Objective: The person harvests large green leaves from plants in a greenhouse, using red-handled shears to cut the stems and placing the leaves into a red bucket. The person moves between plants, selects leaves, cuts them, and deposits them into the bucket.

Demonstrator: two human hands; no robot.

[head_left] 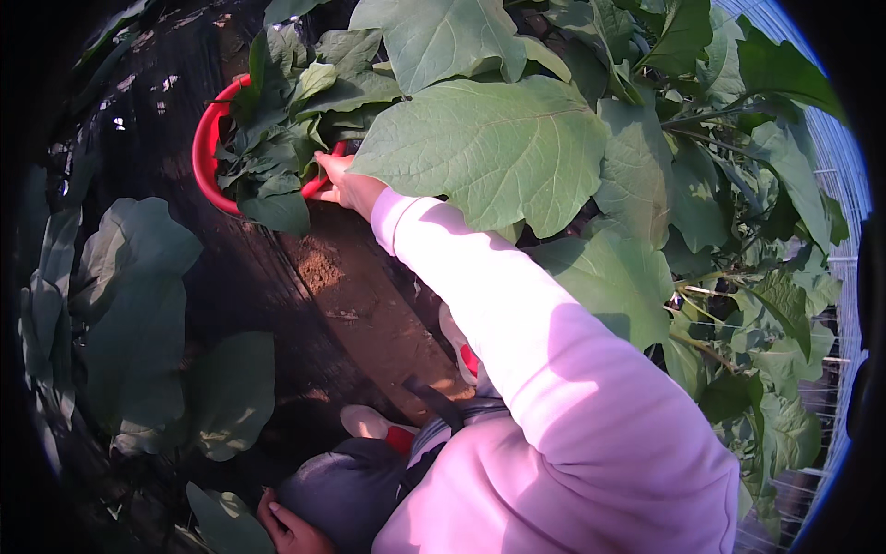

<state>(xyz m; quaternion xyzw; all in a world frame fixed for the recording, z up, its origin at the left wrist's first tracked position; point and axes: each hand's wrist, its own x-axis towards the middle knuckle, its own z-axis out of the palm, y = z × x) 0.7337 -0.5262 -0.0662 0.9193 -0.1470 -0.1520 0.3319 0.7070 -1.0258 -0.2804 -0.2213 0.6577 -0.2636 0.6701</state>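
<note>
A red plastic basin [205,156] full of picked green leaves [266,156] is on the ground at the upper left. My right hand [342,183] reaches out to it and grips its near right rim, thumb over the edge. A large broad leaf [484,149] hangs over my wrist and hides part of the hand. Down at the bottom edge, my left hand [294,530] is beside my bent knee [339,485], close to a low leaf [228,519]. Only some of its fingers show, and whether they hold anything is unclear.
Tall leafy plants [637,277] crowd the right side, in front of white netting [841,208]. More large leaves [149,311] rise at the left. Dark plastic sheeting [291,332] borders a strip of bare soil [367,325]. My shoes [370,421] rest by that strip.
</note>
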